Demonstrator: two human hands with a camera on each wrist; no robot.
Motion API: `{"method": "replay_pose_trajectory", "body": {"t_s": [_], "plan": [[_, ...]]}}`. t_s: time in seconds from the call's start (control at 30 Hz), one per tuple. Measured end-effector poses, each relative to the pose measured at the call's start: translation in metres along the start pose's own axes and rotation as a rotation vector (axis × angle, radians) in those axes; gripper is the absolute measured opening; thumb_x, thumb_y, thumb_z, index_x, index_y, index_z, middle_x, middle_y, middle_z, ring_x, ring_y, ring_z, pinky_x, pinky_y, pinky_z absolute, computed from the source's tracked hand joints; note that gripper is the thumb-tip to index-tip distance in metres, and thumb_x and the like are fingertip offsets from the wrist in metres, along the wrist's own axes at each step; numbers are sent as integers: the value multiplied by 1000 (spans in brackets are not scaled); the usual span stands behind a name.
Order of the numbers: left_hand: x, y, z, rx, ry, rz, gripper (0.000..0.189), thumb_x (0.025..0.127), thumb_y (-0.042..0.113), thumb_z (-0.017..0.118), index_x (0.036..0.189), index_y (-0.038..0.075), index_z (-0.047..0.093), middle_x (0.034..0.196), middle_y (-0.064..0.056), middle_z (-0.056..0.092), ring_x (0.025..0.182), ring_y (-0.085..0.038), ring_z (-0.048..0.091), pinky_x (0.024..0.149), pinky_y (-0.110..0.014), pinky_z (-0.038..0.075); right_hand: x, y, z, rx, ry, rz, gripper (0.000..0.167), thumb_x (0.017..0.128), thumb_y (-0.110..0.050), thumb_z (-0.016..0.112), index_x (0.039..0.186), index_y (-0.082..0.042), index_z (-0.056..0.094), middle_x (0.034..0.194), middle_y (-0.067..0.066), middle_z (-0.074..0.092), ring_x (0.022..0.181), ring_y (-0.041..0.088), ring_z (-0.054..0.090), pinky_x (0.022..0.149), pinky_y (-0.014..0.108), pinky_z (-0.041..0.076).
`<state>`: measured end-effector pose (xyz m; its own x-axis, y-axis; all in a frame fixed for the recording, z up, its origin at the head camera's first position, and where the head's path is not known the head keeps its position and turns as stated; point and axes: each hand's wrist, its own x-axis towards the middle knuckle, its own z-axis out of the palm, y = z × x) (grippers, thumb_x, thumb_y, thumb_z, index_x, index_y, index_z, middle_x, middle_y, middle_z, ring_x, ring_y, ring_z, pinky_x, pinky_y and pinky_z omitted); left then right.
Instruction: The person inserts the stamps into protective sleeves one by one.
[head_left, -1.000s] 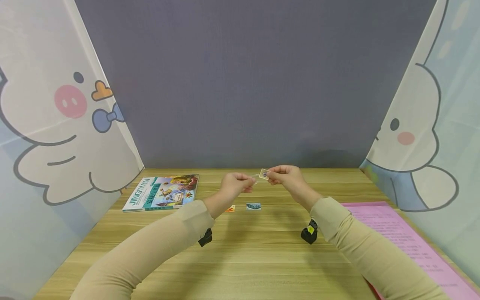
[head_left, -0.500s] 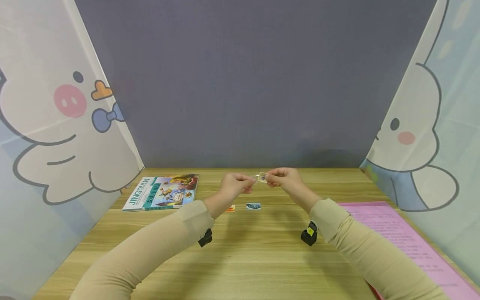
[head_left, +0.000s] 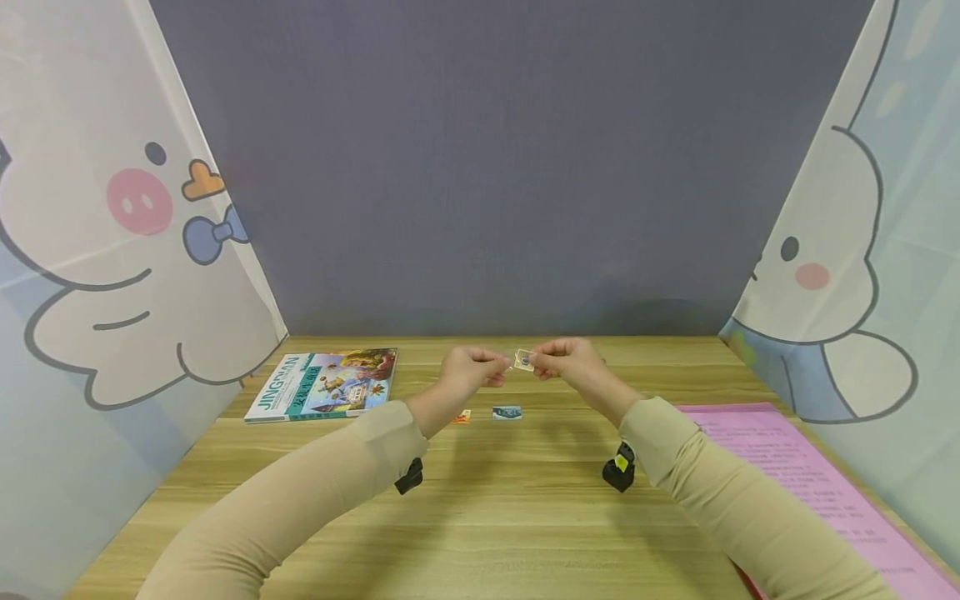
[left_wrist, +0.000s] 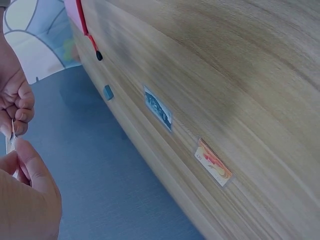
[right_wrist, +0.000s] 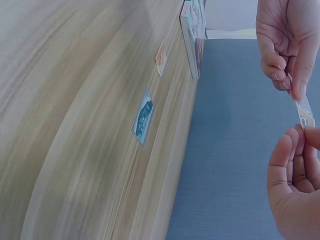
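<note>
In the head view, my left hand (head_left: 474, 367) and right hand (head_left: 573, 360) meet above the back of the table, fingertips close together. My right thumb and fingers pinch a small pale stamp (head_left: 523, 359) with a dark figure on it. The left hand pinches a small clear sleeve (right_wrist: 301, 102), seen in the right wrist view; the stamp overlaps it there. Below the hands, a blue-green stamp (head_left: 507, 412) lies flat on the table. To its left lies an orange-red stamp (left_wrist: 213, 162), partly hidden by my left wrist in the head view.
An illustrated book (head_left: 326, 386) lies at the back left. Pink printed sheets (head_left: 795, 475) lie at the right, partly under my right arm. A small blue block (left_wrist: 108, 92) sits near the table's far edge. A grey panel (head_left: 495, 167) rises behind the table (head_left: 517, 533).
My right hand has lowered slightly and moved a little left, bringing the stamp down to the left fingertips and over the sleeve. The left hand stays nearly still.
</note>
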<state>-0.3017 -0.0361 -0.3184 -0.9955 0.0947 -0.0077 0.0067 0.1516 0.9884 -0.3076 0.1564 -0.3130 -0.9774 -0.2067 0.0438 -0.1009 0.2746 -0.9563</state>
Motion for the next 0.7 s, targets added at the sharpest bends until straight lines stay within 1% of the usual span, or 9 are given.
{"method": "replay_pose_trajectory", "body": {"t_s": [0.07, 0.13, 0.27, 0.33, 0.4, 0.53, 0.63, 0.7], "plan": [[0, 0, 0, -1, 2, 1, 16, 89, 11, 71, 98, -3, 72, 101, -17, 72, 68, -10, 68, 80, -33, 61, 0, -1, 0, -5, -2, 9, 29, 93, -16, 66, 110, 6, 65, 85, 4, 70, 75, 10, 63, 77, 26, 57], [0, -1, 0, -4, 3, 2, 16, 89, 10, 71, 97, -3, 72, 101, -16, 72, 67, -10, 68, 79, -32, 61, 0, -1, 0, -8, -6, 14, 28, 93, -16, 66, 110, 6, 65, 85, 4, 69, 76, 12, 64, 75, 24, 57], [0, -2, -1, -11, 4, -1, 15, 88, 9, 71, 97, -3, 72, 102, -16, 72, 67, -10, 67, 78, -32, 61, 0, -2, 1, -15, -6, 29, 24, 92, -16, 67, 107, 4, 67, 88, 8, 70, 81, 19, 65, 74, 25, 57], [0, -2, 0, -12, 6, -2, 15, 89, 9, 71, 97, -3, 71, 103, -16, 72, 66, -10, 67, 75, -30, 61, 0, -2, 1, -22, -11, 33, 24, 92, -16, 67, 107, 3, 67, 91, 11, 70, 84, 21, 65, 75, 25, 57], [0, -2, 0, -13, 7, -2, 14, 89, 9, 71, 97, -3, 71, 103, -15, 72, 68, -12, 68, 73, -27, 61, 1, -1, 1, -28, -17, 35, 24, 93, -16, 66, 108, 3, 67, 94, 13, 70, 83, 20, 65, 75, 26, 57], [1, -3, 1, -17, 8, 9, 14, 89, 8, 71, 97, -4, 70, 100, -15, 71, 76, -21, 71, 71, -27, 61, 1, 0, 0, -35, -33, 35, 26, 93, -16, 66, 109, 3, 67, 89, 8, 69, 84, 19, 65, 76, 26, 57], [1, -3, 1, -19, 8, 12, 15, 88, 8, 71, 98, -3, 70, 98, -15, 70, 75, -21, 70, 73, -29, 61, 2, 0, -1, -36, -40, 38, 26, 93, -16, 67, 110, 4, 66, 85, 3, 69, 82, 18, 64, 74, 25, 57], [1, -3, 1, -14, 9, 12, 15, 88, 8, 72, 98, -2, 71, 98, -14, 70, 72, -18, 69, 74, -30, 61, 2, 0, -1, -43, -49, 34, 27, 93, -15, 66, 110, 5, 66, 85, 3, 68, 80, 17, 64, 74, 25, 57]]}}
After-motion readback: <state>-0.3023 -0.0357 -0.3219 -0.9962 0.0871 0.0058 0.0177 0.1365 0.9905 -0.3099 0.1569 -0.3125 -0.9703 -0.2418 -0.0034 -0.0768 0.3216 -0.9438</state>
